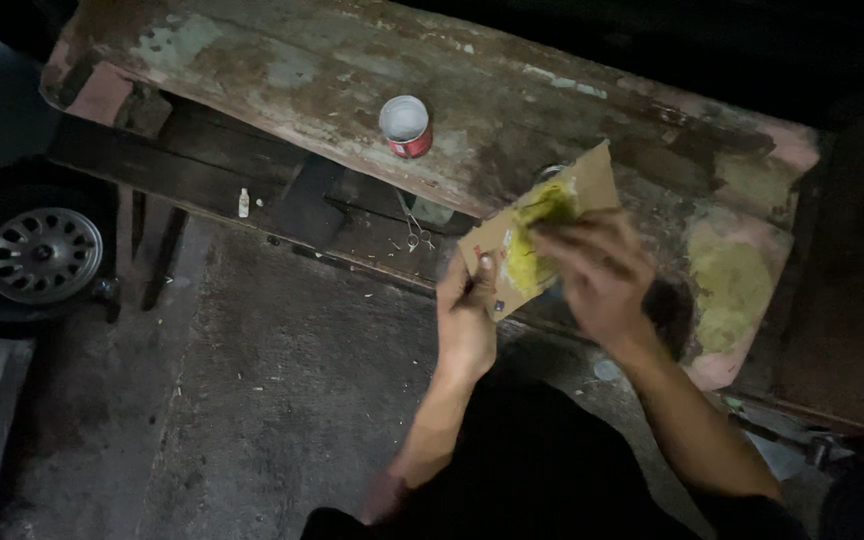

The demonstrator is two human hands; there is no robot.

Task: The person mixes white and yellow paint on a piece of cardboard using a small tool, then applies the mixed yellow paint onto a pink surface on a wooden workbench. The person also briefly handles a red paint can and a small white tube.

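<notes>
A piece of brown cardboard, smeared with a yellow-green paste near its middle, sits right of the frame's centre, held up above the edge of a worn, rusty car panel. The left hand has its grip closed on the cardboard's lower left edge, thumb on top. The right hand lies over the cardboard's right side with its fingers bent down onto the paste; it is blurred, and whether its grip closes on a tool cannot be told. The panel runs from the upper left of the frame to the right, its paint flaked, with a pale yellowish patch at the right. On it, above and left of the cardboard, stands a small red tin with a pale open top. Under the panel's near edge a dark wooden table carries a tiny white bottle and a pair of scissors. At the far left a car wheel rests on the concrete floor.
</notes>
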